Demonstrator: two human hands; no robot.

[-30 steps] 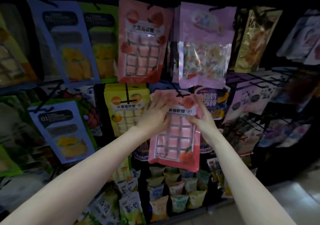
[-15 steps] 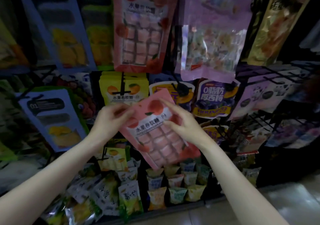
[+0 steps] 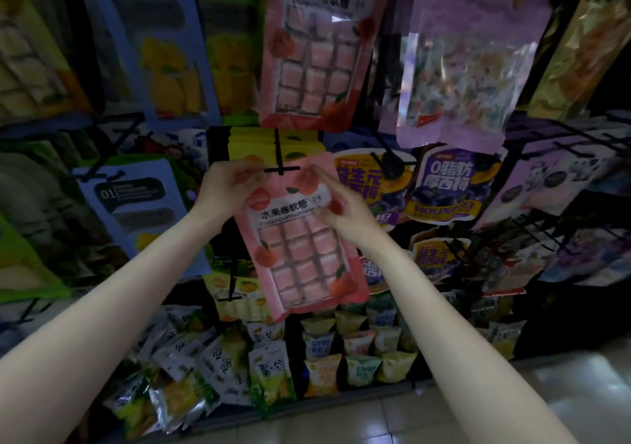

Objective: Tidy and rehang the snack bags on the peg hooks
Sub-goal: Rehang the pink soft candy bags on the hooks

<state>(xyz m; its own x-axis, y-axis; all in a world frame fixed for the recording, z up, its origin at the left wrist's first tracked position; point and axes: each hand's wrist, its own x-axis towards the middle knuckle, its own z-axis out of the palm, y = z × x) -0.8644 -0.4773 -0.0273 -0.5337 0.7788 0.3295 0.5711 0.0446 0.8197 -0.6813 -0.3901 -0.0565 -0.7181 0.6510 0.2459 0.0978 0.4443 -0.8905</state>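
The pink bag [image 3: 300, 239] is held between both hands: its top left corner is pinched by the left hand [image 3: 225, 189], its right edge gripped by the right hand [image 3: 336, 206], below a hook [image 3: 280, 165].

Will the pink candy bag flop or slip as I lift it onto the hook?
The pink candy bag probably flexes little: rows of block candies fill its window and it hangs flat. Its film looks glossy, so possibly slippery. The left hand and right hand pinch its top corners, which should steady it.
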